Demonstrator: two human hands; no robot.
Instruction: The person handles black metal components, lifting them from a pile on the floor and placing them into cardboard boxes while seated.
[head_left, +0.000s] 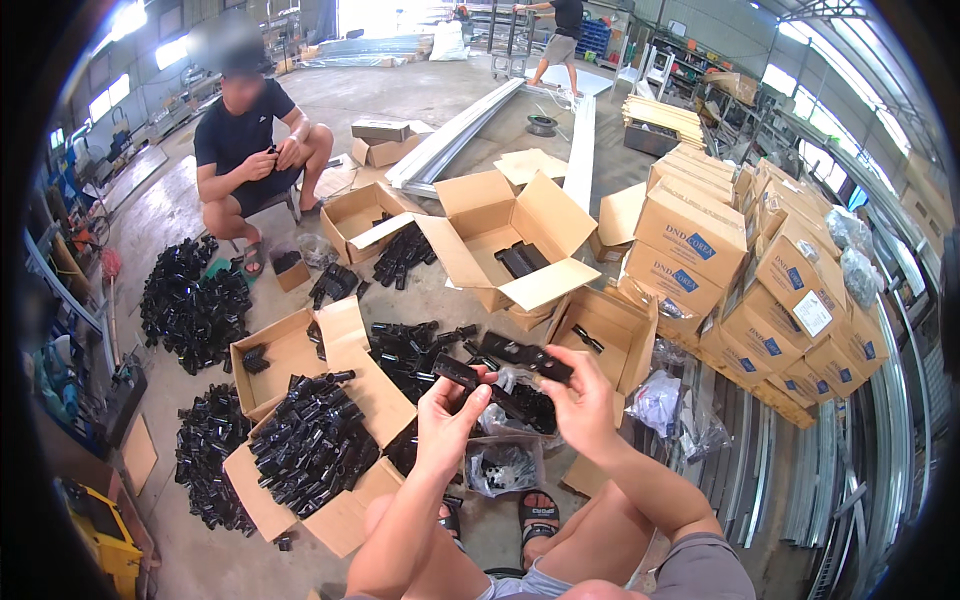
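In front of me, my left hand [450,412] is closed round a small black block-like part [456,371], its thumb bent over it. My right hand [582,398] grips a longer black plastic-looking piece [526,354] with a slot or hole in its face. The two pieces are held close together; whether they touch I cannot tell. Just below them sits an open plastic bag [500,468] with small grey and white parts inside. Behind my left hand lies a heap of black parts [412,350]. Fingertips on the far side of both pieces are hidden.
A carton overflowing with black parts [312,440] stands at left, near another heap [195,300]. Ahead is an open carton [480,250]. Stacked cartons [690,235] and metal profiles [750,450] fill the right. A seated person [250,145] handles a small part; another person [565,40] stands far back.
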